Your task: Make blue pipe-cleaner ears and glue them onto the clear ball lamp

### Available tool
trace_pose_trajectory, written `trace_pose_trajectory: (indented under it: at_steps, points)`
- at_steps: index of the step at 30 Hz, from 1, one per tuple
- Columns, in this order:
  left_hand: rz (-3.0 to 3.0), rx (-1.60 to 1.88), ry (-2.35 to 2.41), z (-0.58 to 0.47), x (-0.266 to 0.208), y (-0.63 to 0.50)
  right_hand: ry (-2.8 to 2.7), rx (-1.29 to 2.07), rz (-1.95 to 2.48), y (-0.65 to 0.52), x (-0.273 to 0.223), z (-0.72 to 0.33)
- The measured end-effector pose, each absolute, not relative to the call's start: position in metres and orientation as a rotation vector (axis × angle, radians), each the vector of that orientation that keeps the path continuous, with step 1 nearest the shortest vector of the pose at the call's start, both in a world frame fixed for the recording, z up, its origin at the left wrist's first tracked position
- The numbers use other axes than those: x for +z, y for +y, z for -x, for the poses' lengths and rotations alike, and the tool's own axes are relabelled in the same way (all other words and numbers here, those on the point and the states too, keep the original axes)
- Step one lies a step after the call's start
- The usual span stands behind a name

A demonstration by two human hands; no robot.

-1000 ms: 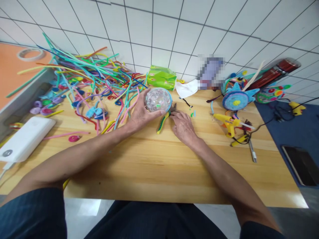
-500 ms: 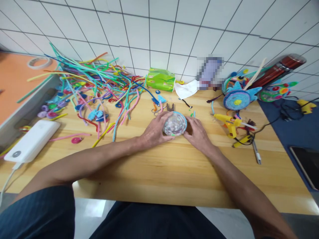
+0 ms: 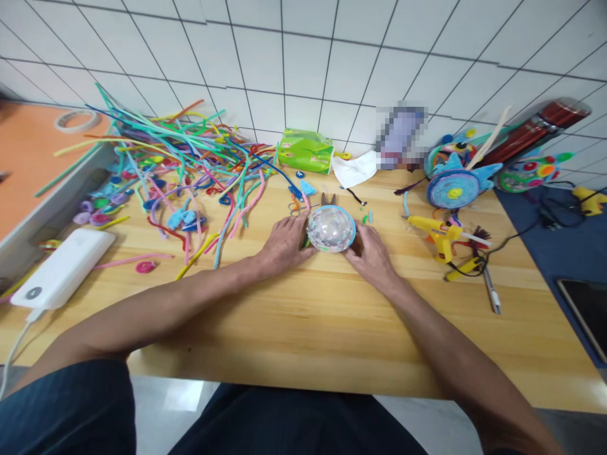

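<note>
A round, clear bowl point(image 3: 331, 229) with speckled, glittery sides and a blue fuzzy rim is between my two hands. My left hand point(image 3: 286, 244) curves around its left side, thumb at the lower edge. On the right, my right hand point(image 3: 373, 254) has its thumb and fingers against the rim. The fingertips behind the bowl are partly hidden. Just beyond it, the dark jaws of pliers point(image 3: 329, 199) stick out; the rest is covered. Scissors point(image 3: 298, 208) and a light-blue fuzzy triangle point(image 3: 308, 188) lie close by.
Many pipe cleaners point(image 3: 190, 148) are heaped at the back left, near a white power bank point(image 3: 64, 268). A green tissue pack point(image 3: 306, 151) rests by the wall. At right are a yellow glue gun point(image 3: 434, 234), a blue fish-like craft point(image 3: 454, 189) and a red flask point(image 3: 535, 133).
My left hand has slid a little left and no longer overlaps the bowl's top edge. The bowl has shifted slightly away from me, and more of it shows.
</note>
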State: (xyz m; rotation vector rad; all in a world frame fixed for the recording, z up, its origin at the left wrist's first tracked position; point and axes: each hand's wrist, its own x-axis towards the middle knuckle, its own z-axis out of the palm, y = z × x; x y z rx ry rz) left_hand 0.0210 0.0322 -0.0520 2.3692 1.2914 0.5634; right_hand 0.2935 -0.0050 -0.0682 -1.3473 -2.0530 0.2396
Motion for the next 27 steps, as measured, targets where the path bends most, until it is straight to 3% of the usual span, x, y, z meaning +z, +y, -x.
trace_pose_trajectory:
  at_steps: [6, 13, 27]
  points:
    - [-2.347, 0.636, 1.219, -0.017, -0.060, 0.030, -2.023, 0.277, 1.380, 0.000, -0.066, -0.295]
    - [-2.138, 0.871, 0.887, -0.012, -0.071, 0.044, -1.875, 0.608, 1.395, -0.015, -0.055, -0.309]
    - [-2.107, 1.088, 0.788, -0.028, -0.075, 0.047, -1.800, 0.718, 1.315, -0.020, -0.052, -0.292]
